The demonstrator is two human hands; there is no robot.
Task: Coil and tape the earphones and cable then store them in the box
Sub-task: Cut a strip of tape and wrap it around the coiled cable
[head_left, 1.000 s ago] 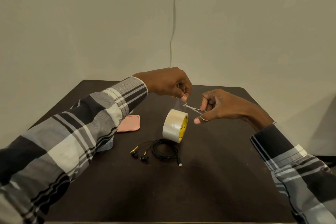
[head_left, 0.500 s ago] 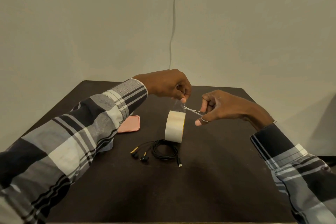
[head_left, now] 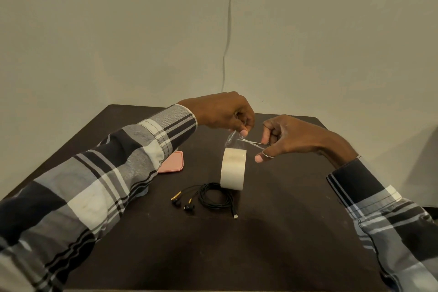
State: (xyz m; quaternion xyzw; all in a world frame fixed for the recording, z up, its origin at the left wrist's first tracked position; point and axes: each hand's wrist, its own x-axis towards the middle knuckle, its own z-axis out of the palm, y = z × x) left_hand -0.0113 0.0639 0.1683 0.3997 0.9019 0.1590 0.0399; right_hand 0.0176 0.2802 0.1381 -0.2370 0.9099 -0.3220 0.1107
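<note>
Both arms are in a long-sleeved plaid shirt, big blocks of black, grey and off-white with thin dark and pale stripes crossing through them. The left sleeve (head_left: 99, 187) ends in a buttoned-looking cuff just behind the left hand (head_left: 220, 114), where the weave shows fine diagonal ribbing and a white band with stitching. The right sleeve (head_left: 388, 225) has a mostly black cuff with a couple of thin white lines, sitting just behind the wrist of the right hand (head_left: 289, 137). There's a thin silver ring (head_left: 267, 155) on that hand's thumb (plain band, no stone as far as I can tell).
</note>
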